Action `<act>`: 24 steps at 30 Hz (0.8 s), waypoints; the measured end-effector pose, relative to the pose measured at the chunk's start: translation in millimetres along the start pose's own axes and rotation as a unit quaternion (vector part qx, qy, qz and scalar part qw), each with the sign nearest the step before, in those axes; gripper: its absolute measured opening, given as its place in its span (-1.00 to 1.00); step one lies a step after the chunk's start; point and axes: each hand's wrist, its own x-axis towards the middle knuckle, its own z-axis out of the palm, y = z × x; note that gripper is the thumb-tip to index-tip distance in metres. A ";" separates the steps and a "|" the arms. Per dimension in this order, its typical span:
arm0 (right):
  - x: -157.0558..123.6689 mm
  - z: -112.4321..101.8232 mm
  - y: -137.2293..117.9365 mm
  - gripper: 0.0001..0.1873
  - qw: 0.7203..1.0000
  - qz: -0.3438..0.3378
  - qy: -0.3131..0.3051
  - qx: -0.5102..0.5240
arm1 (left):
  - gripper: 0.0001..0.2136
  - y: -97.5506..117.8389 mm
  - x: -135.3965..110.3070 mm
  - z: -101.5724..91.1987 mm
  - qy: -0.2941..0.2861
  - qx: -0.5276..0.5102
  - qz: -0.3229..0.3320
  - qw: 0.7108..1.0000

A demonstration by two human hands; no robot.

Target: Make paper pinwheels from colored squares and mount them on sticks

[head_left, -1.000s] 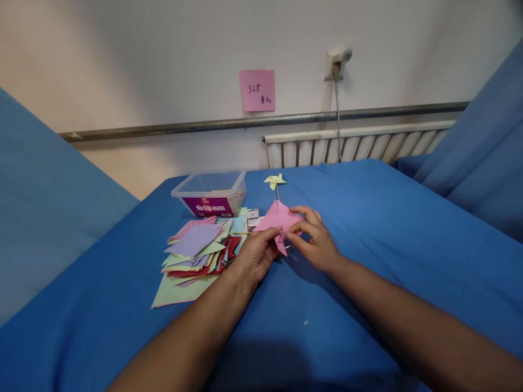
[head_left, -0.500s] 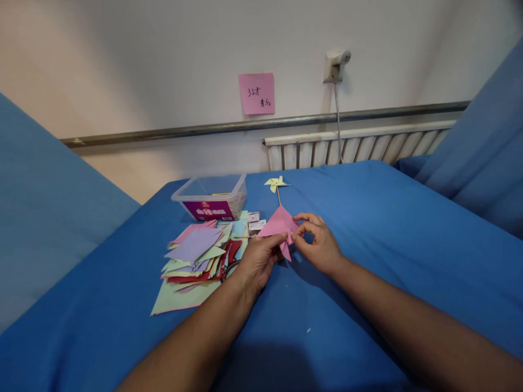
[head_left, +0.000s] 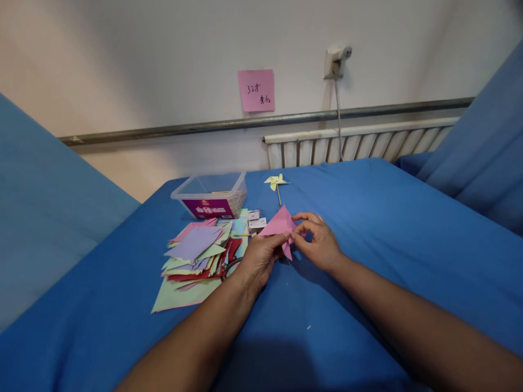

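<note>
On the blue cloth (head_left: 376, 218), right of and nearer than the plastic box (head_left: 208, 208), the left hand (head_left: 260, 257) (thumb above, fingers beneath) and right hand (head_left: 320, 243) (thumb to forefinger) pinch the pink paper (head_left: 278, 223). The current step appears to be gathering its points inward; the next move calls for firm left-hand support.

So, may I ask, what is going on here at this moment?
The person's left hand grips the near side of a bent pink paper piece, while the right hand pinches at its right edge. Beyond it, a pale yellow paper pinwheel on a thin stick lies on the blue cloth. To the left are a messy pile of coloured paper and a clear plastic box.
</note>
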 end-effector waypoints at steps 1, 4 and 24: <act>0.0 -0.2 0.0 -0.88 1.000 0.001 -0.002 0.001 | -0.75 0.2 -0.1 0.2 0.001 -0.001 0.001 1.000; 0.1 -0.9 -0.3 -0.88 1.000 0.005 -0.008 0.006 | -0.74 0.7 -0.7 1.0 -0.002 -0.002 0.007 1.000; 0.8 -3.5 -2.1 -0.88 1.000 0.011 -0.017 0.009 | -0.69 0.3 -0.8 2.0 -0.017 0.007 0.019 1.000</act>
